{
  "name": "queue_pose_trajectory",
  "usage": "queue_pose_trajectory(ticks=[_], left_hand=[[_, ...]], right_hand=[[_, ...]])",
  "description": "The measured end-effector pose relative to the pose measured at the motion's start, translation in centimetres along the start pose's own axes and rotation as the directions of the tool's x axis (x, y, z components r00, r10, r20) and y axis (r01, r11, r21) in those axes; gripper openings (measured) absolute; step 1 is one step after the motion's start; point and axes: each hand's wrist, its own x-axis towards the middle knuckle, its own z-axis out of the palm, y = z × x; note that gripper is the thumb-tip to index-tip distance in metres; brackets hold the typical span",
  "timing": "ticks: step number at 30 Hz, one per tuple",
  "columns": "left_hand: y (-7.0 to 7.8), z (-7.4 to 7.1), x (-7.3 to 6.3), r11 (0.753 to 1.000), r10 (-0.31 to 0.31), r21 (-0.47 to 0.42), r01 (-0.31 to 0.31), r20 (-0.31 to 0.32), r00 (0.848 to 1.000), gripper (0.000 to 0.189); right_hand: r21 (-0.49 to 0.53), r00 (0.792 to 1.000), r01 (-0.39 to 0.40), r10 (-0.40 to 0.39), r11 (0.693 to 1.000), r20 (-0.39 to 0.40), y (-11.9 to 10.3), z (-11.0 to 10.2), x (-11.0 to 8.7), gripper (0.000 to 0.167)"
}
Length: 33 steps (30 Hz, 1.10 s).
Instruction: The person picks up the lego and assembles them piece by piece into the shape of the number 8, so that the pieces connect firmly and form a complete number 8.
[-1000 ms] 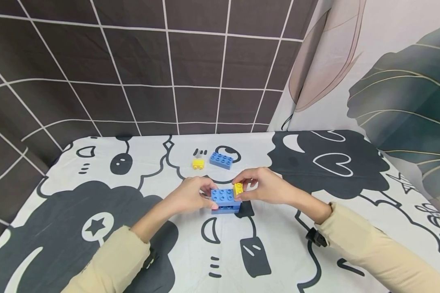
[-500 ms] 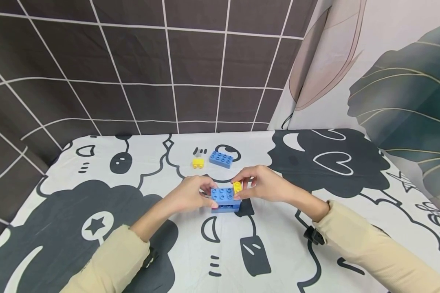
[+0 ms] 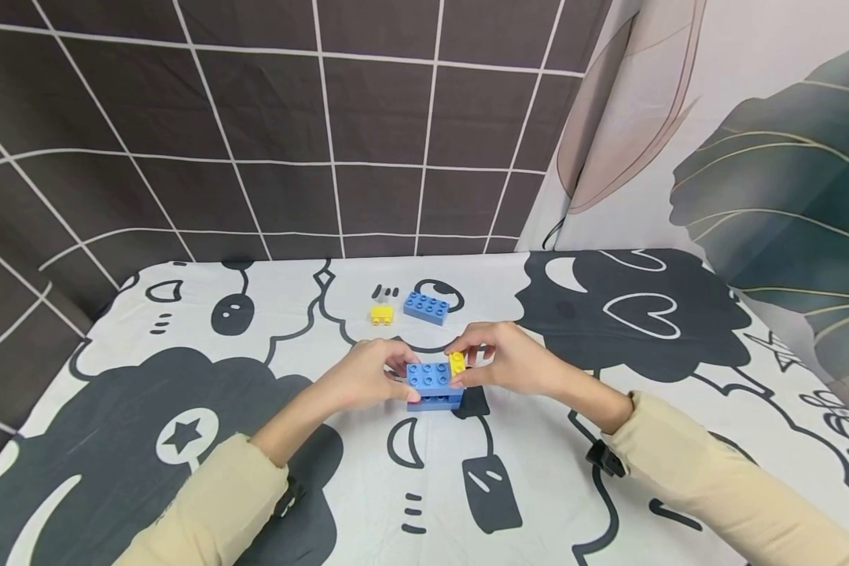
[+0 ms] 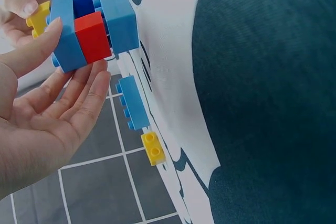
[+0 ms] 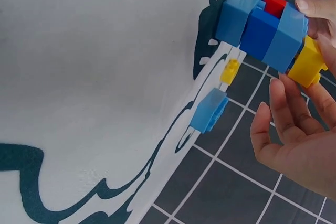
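My left hand (image 3: pixel 364 379) grips the left end of a toy brick stack, thumb in front and fingers behind. A light blue brick (image 3: pixel 428 377) tops the stack, and another light blue brick (image 3: pixel 433 404) forms its base. Between them sit a red brick (image 4: pixel 93 38) at the left and a darker blue brick (image 5: pixel 260 32) at the right. At the right end of the top brick, my right hand (image 3: pixel 512 360) pinches a small yellow brick (image 3: pixel 456 363) against the studs. Whether it is fully seated, I cannot tell.
Behind the stack lie a loose yellow brick (image 3: pixel 382 315) and a loose light blue brick (image 3: pixel 427 307), apart from each other. A black-and-white patterned cloth (image 3: pixel 538 487) covers the table. A dark gridded curtain (image 3: pixel 269 118) hangs along the back.
Both hands keep their holds on the stack and the yellow brick. The right forearm has shifted very slightly left; the loose bricks have not moved.
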Motion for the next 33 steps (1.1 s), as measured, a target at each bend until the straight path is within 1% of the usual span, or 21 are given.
queue_pose_trajectory(ticks=[5, 12, 18, 24, 29, 33], left_hand=[[0.1, 0.0, 0.0, 1.0, -0.005, 0.001, 0.005, -0.001, 1.0, 0.031], [0.2, -0.1, 0.0, 1.0, -0.016, 0.001, 0.016, 0.007, 1.0, 0.032], [0.0, -0.1, 0.0, 1.0, -0.007, -0.001, 0.007, 0.011, 1.0, 0.033], [-0.2, -0.3, 0.0, 1.0, 0.022, -0.002, -0.022, 0.027, 0.999, 0.033], [-0.4, -0.6, -0.1, 0.999, 0.054, -0.007, -0.054, 0.065, 0.996, 0.038], [-0.9, -1.3, -0.1, 0.995, 0.088, -0.057, -0.083, 0.099, 0.991, 0.041]], right_hand=[[0.003, 1.0, 0.001, -0.001, 1.0, 0.003, 0.1, 0.0, 0.0, 0.036], [0.015, 1.0, -0.022, 0.022, 1.0, 0.012, 0.2, 0.0, 0.1, 0.036], [0.029, 1.0, -0.023, 0.022, 0.999, 0.011, 0.2, 0.0, 0.0, 0.036], [0.043, 1.0, -0.021, 0.021, 0.999, 0.015, 0.4, 0.0, 0.0, 0.036], [0.055, 1.0, -0.022, 0.021, 0.998, 0.019, 0.6, 0.0, 0.0, 0.036], [0.066, 0.999, -0.028, 0.027, 0.997, 0.021, 0.5, -0.1, 0.0, 0.037]])
